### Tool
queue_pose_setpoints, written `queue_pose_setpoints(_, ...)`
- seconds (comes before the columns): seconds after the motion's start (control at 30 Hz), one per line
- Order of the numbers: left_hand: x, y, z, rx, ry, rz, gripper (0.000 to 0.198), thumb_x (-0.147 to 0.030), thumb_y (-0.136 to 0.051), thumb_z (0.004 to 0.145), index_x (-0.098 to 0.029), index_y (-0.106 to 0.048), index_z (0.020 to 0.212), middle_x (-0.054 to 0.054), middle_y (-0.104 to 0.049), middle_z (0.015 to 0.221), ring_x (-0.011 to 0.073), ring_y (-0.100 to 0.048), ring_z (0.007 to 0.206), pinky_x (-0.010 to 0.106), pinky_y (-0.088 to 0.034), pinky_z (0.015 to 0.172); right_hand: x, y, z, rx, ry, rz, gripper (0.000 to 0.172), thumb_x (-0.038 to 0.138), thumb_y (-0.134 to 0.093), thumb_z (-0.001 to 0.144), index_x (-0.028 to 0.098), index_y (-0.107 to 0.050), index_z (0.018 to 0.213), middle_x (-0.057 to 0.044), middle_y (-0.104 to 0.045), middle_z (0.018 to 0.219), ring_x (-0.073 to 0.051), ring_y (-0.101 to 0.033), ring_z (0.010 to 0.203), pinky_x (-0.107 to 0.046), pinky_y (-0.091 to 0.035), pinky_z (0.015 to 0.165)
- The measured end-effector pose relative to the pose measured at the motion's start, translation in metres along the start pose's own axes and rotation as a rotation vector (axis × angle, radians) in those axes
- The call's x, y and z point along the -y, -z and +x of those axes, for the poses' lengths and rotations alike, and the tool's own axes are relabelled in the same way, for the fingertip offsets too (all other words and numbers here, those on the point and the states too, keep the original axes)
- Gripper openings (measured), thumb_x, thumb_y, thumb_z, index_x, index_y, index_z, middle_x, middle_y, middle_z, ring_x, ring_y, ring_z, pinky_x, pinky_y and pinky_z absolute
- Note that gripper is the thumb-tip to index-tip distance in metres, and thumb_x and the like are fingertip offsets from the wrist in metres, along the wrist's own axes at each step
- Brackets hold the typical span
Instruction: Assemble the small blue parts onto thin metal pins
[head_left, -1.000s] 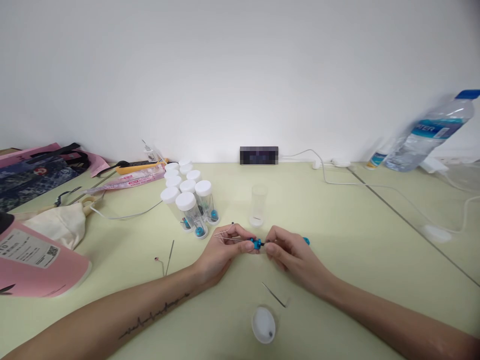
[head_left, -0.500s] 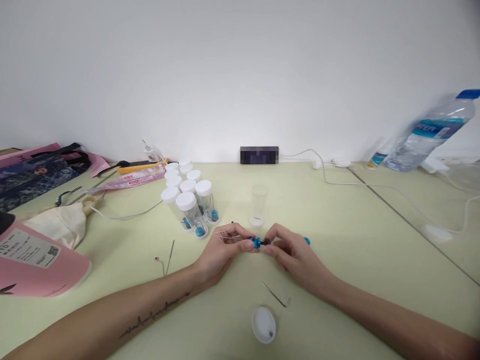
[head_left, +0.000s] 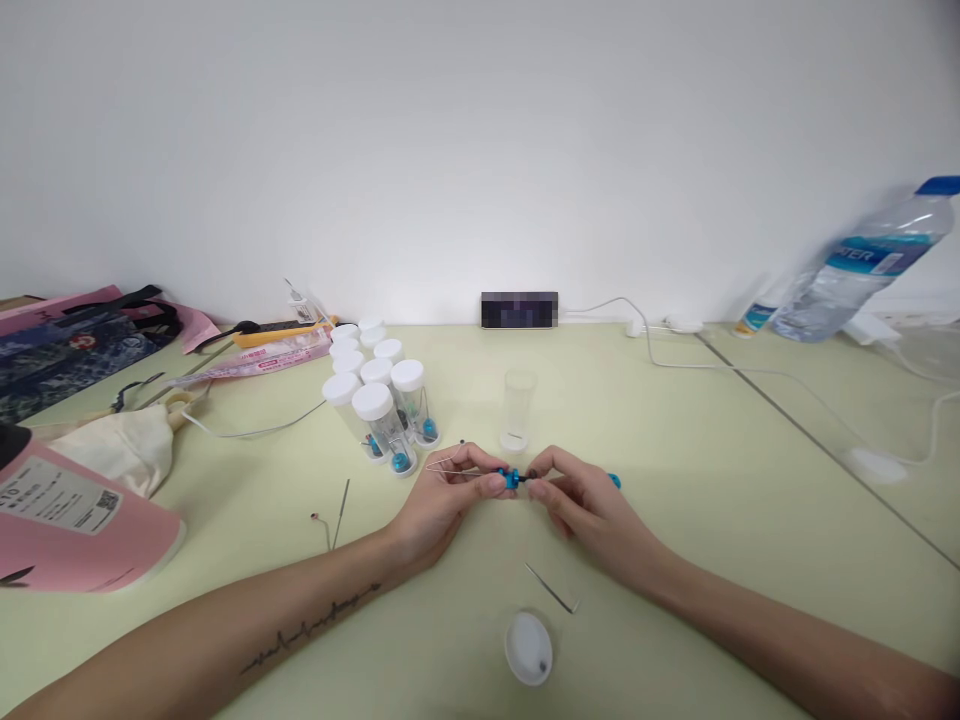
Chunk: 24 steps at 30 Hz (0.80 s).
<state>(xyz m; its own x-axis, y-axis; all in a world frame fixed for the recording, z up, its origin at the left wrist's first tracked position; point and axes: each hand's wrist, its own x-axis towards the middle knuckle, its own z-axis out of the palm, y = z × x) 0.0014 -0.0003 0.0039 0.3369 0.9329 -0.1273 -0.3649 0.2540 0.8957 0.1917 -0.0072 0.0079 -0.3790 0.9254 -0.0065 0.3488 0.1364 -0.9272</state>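
Thumb and fingers of my left hand (head_left: pixel 442 500) are closed on a small blue metal part (head_left: pixel 511 480). A thin bent wire (head_left: pixel 444 467) sticks out leftward from the same grip. My right hand (head_left: pixel 589 500) pinches the dark end piece (head_left: pixel 532 477) of a black shaft that meets the blue part; its exact kind is too small to tell. Just behind my hands stands an uncapped clear vial (head_left: pixel 517 412) with a small bit at its bottom. Partly hidden by my right hand is another blue piece (head_left: pixel 614 480).
A bent hex key (head_left: pixel 553 589) and a white cap (head_left: pixel 528 648) holding a small dark bit lie nearer me. Several white-capped vials (head_left: pixel 373 403) cluster at left, near thin rods (head_left: pixel 341 512) and a pink cup (head_left: pixel 82 525). A water bottle (head_left: pixel 862 262) leans at far right.
Both hands hold nearly the same pose. The blue part and the dark end piece have shifted very slightly upward in view.
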Motion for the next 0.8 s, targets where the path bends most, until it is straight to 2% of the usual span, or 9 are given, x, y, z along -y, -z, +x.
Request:
queue_pose_setpoints(0.1,0.001,0.001,0.000,0.002,-0.003,-0.010,0.017,-0.021,-0.075,0.068,-0.015,-0.064,0.079,0.003,-0.070,0.078,0.0129,-0.064,0.071,0.025,-0.048,0.070,0.000,0.000,-0.001,-0.037,0.002,0.008,0.011,0.034,-0.051,0.088,0.023,-0.048,0.090,0.009,-0.036,0.050,-0.010,-0.033,0.047,-0.021,-0.024,0.045)
queue_pose_setpoints(0.2,0.001,0.001,0.000,0.013,0.001,-0.004,0.017,-0.021,-0.074,0.068,-0.015,-0.064,0.080,0.004,-0.069,0.075,0.0134,-0.063,0.070,0.026,-0.048,0.069,0.000,-0.001,-0.001,-0.070,0.025,0.004,0.006,0.026,-0.052,0.085,0.023,-0.049,0.089,0.009,-0.035,0.049,-0.010,-0.033,0.046,-0.021,-0.025,0.046)
queue_pose_setpoints(0.37,0.000,0.001,0.000,0.020,-0.013,0.012,0.019,-0.022,-0.075,0.067,-0.014,-0.064,0.081,0.004,-0.069,0.073,0.0138,-0.063,0.068,0.026,-0.048,0.068,0.004,-0.001,0.000,-0.085,0.032,0.051,0.008,0.026,-0.054,0.082,0.022,-0.050,0.087,0.009,-0.036,0.050,-0.009,-0.033,0.045,-0.021,-0.026,0.046)
queue_pose_setpoints(0.5,0.001,0.002,0.003,0.015,-0.075,0.033,0.020,-0.023,-0.077,0.065,-0.015,-0.065,0.079,0.003,-0.070,0.077,0.0133,-0.063,0.070,0.027,-0.047,0.072,0.007,-0.001,-0.001,-0.105,0.044,0.084,0.011,0.028,-0.055,0.081,0.021,-0.051,0.088,0.009,-0.039,0.051,-0.009,-0.036,0.046,-0.021,-0.028,0.046)
queue_pose_setpoints(0.6,0.002,0.002,0.005,0.012,-0.130,0.053,0.020,-0.024,-0.077,0.064,-0.014,-0.066,0.078,0.003,-0.069,0.078,0.0137,-0.064,0.072,0.027,-0.047,0.074,0.008,-0.001,-0.001,-0.118,0.057,0.111,0.012,0.028,-0.055,0.080,0.021,-0.050,0.088,0.008,-0.045,0.055,-0.009,-0.039,0.047,-0.020,-0.029,0.047)
queue_pose_setpoints(0.8,0.003,0.000,0.006,0.022,-0.149,0.042,0.024,-0.023,-0.079,0.062,-0.012,-0.066,0.078,0.004,-0.068,0.076,0.0135,-0.063,0.070,0.027,-0.047,0.073,0.010,-0.001,-0.004,-0.131,0.095,0.099,0.016,0.029,-0.057,0.077,0.019,-0.051,0.087,0.005,-0.053,0.066,-0.008,-0.041,0.049,-0.020,-0.031,0.048)
